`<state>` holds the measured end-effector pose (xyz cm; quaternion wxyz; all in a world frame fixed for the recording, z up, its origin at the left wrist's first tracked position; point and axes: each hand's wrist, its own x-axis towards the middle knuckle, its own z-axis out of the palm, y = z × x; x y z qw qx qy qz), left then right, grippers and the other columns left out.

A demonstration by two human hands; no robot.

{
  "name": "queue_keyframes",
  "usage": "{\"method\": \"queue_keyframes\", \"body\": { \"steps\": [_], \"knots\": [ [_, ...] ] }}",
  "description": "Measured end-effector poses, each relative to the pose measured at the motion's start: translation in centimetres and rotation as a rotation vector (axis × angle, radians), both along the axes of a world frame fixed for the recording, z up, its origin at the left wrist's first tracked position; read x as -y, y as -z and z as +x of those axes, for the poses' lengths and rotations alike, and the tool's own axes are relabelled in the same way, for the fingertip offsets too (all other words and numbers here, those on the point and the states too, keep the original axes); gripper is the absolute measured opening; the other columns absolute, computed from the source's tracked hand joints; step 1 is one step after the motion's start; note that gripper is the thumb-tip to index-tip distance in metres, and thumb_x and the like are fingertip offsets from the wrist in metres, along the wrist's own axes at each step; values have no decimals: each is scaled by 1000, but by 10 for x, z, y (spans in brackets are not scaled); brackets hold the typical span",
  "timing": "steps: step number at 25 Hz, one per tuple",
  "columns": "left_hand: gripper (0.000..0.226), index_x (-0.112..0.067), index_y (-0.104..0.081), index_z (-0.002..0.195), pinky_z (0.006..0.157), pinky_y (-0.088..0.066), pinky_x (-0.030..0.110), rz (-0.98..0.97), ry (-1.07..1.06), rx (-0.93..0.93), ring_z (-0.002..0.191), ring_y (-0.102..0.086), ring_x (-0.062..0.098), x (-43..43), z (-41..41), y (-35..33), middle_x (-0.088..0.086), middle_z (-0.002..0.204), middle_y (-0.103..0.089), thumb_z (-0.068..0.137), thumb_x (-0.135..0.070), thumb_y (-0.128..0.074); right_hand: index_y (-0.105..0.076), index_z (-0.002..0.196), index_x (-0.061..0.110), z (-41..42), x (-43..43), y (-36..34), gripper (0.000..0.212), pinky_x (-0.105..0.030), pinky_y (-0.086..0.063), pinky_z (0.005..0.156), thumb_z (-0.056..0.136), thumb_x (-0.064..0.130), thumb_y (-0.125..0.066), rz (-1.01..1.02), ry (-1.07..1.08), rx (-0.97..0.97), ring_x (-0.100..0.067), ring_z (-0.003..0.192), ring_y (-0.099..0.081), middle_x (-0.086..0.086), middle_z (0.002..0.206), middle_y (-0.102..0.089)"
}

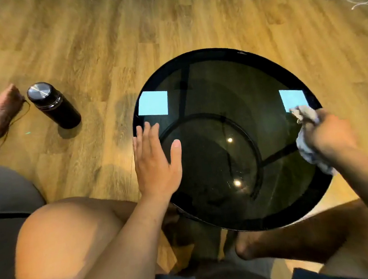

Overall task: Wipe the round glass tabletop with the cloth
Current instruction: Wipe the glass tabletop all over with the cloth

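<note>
Dark glass tabletop [229, 83]: left grip [155, 161] flat, fingers spread — right grip [333, 133] clutches cloth [306, 148] at rim (wood floor [120, 32] around).

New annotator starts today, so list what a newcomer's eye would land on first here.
The dark round glass tabletop fills the middle, with two pale blue rectangles shining on it. At its right edge the right hand grips a crumpled grey cloth, while the left hand lies flat at the left edge. A black flask stands on the floor to the left.
</note>
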<state>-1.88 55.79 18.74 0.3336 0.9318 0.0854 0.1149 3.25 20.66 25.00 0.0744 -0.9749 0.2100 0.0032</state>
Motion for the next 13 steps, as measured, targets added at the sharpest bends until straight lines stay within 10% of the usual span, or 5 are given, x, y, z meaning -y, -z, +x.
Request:
{"method": "queue_keyframes", "body": {
  "steps": [7, 13],
  "knots": [
    [63, -9, -39, 147, 124, -8, 31, -199, -7, 82, 151, -22, 21, -3, -1, -4, 11, 157, -37, 97, -47, -29, -63, 106, 26, -61, -241, 22, 24, -30, -39, 59, 86, 36, -55, 212, -641, -11, -26, 69, -60, -4, 85, -59],
    [59, -6, -46, 141, 125, -11, 38, -116, 20, 58, 147, -32, 28, -2, -1, -5, 12, 150, -47, 97, -44, -34, -61, 114, 32, -34, -111, 16, 30, -33, -49, 61, 87, 35, -50, 72, -731, 62, -26, 81, -64, 1, 95, -59]
  ]
}}
